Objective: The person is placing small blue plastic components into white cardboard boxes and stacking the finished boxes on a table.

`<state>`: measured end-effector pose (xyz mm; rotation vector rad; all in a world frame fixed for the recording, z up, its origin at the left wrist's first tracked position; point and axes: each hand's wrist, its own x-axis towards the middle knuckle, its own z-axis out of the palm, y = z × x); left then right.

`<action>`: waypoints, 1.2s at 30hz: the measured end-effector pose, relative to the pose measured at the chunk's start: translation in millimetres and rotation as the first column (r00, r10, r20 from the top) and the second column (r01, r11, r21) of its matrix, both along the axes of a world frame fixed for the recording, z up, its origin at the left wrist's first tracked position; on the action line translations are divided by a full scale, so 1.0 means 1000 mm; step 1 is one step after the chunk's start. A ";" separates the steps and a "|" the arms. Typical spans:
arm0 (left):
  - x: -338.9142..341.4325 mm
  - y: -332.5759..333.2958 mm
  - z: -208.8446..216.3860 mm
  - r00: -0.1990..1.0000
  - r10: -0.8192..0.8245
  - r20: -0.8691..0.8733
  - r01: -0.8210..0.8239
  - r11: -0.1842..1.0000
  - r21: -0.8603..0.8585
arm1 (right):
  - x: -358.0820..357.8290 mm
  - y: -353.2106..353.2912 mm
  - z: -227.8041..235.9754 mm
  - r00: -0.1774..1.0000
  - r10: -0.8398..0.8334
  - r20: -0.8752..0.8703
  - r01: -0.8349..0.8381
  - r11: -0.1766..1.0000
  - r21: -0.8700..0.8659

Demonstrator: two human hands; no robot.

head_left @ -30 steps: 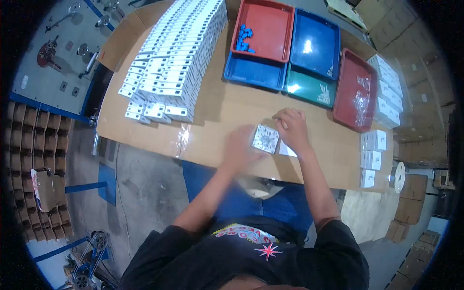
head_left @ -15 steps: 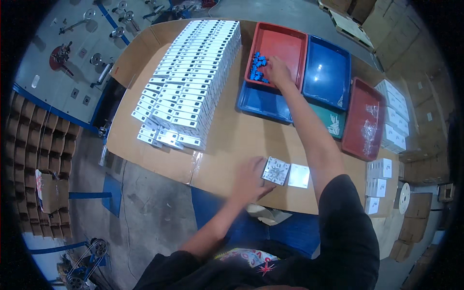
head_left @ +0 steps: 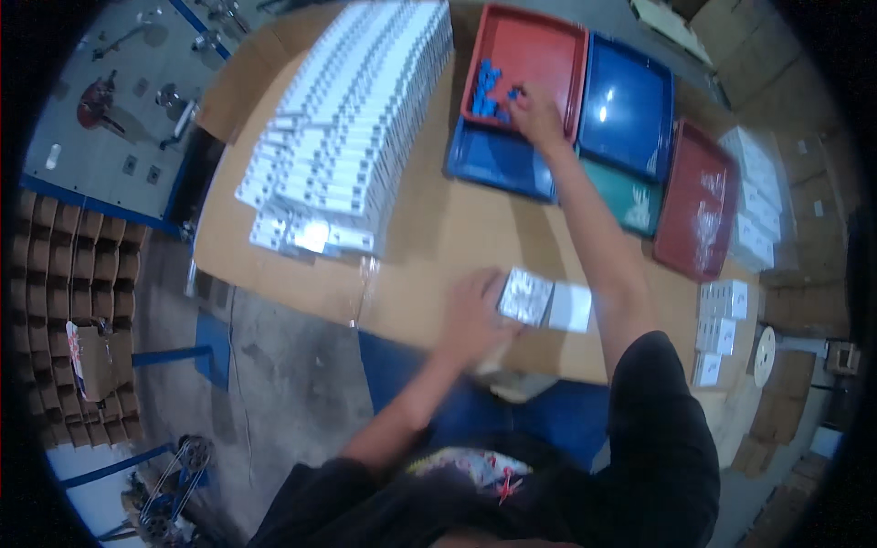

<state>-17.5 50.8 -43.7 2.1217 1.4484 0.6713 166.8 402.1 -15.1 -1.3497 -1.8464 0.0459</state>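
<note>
My left hand (head_left: pixel 477 315) grips the left side of a small open white box (head_left: pixel 525 297), its thumb at the near edge. The box holds something pale and shiny that blur hides. Its white lid flap (head_left: pixel 571 308) lies folded out to the right. Far ahead, my right hand (head_left: pixel 537 114) is over the red tray (head_left: pixel 557 55), fingertips pinched on a small blue part (head_left: pixel 514 93). More blue parts (head_left: pixel 485 87) lie heaped along the tray's left side, just left of those fingers.
Long rows of white boxes (head_left: pixel 343 137) fill the table's left. Around the red tray stand blue trays (head_left: pixel 626 100), a green tray (head_left: pixel 607 187) with white pieces, and a dark red tray (head_left: pixel 681 196) with clear bits. Stacked white boxes (head_left: pixel 722 315) line the right edge.
My right hand has come up slightly from the blue heap and shifted right, with a blue part now at its fingertips. My left hand stays by the box. The whole view has tilted.
</note>
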 end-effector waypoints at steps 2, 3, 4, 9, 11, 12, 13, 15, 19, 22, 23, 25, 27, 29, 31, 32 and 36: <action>-0.003 -0.002 0.001 0.998 0.031 -0.047 -0.030 0.999 0.019 | 0.001 -0.047 0.008 0.999 0.035 -0.015 -0.035 0.998 0.048; -0.006 -0.001 0.003 0.998 0.037 -0.044 -0.037 0.999 0.021 | 0.002 -0.077 0.015 0.993 0.101 -0.067 -0.100 0.995 0.011; -0.006 -0.001 0.005 0.999 0.027 -0.043 -0.028 1.000 -0.012 | 0.005 -0.109 0.017 0.981 0.155 -0.118 -0.157 0.987 -0.015; -0.002 0.005 0.003 1.000 0.010 -0.018 -0.008 0.995 0.103 | 0.018 -0.265 0.001 0.939 0.037 -0.342 -0.164 0.922 -0.350; -0.001 0.001 -0.001 0.999 0.018 -0.028 -0.015 0.992 0.124 | 0.018 -0.303 -0.004 0.941 0.042 -0.336 -0.179 0.905 -0.387; -0.002 -0.001 0.000 0.999 0.018 -0.040 -0.013 0.992 0.129 | 0.018 -0.315 -0.007 0.942 0.049 -0.333 -0.194 0.887 -0.419; -0.002 -0.002 0.001 0.999 0.015 -0.050 -0.008 0.991 0.136 | 0.017 -0.322 -0.010 0.942 0.045 -0.334 -0.192 0.886 -0.423; -0.002 -0.001 -0.002 0.998 0.016 -0.054 -0.007 0.988 0.157 | 0.013 -0.331 -0.013 0.958 0.052 -0.282 -0.171 0.894 -0.415; -0.002 -0.003 -0.005 0.999 0.013 -0.041 -0.004 0.976 0.218 | 0.007 -0.331 -0.015 0.958 0.086 -0.273 -0.188 0.908 -0.375; -0.002 -0.004 -0.008 0.999 0.017 -0.036 -0.009 0.975 0.222 | 0.006 -0.328 -0.020 0.970 0.088 -0.226 -0.170 0.910 -0.379; -0.002 -0.003 -0.009 0.999 0.019 -0.036 -0.011 0.974 0.225 | 0.005 -0.327 -0.020 0.970 0.090 -0.226 -0.172 0.911 -0.375; -0.002 -0.003 -0.009 0.999 0.012 -0.034 -0.004 0.973 0.232 | 0.004 -0.327 -0.018 0.966 0.094 -0.241 -0.182 0.909 -0.375; -0.003 -0.004 -0.008 0.999 0.013 -0.041 -0.003 0.976 0.217 | 0.005 -0.327 -0.016 0.968 0.091 -0.235 -0.177 0.909 -0.378; -0.004 -0.004 -0.007 0.999 0.012 -0.050 -0.001 0.980 0.200 | 0.004 -0.327 -0.015 0.969 0.087 -0.231 -0.172 0.908 -0.381; -0.003 -0.004 -0.009 1.000 0.008 -0.010 -0.006 0.968 0.252 | 0.004 -0.326 -0.017 0.973 0.103 -0.209 -0.177 0.910 -0.375; -0.003 -0.004 -0.010 1.000 0.008 -0.008 -0.006 0.967 0.253 | 0.003 -0.326 -0.017 0.973 0.103 -0.207 -0.176 0.911 -0.374; -0.004 -0.004 -0.010 0.999 0.020 -0.026 -0.012 0.969 0.249 | 0.002 -0.325 -0.016 0.979 0.126 -0.163 -0.177 0.917 -0.357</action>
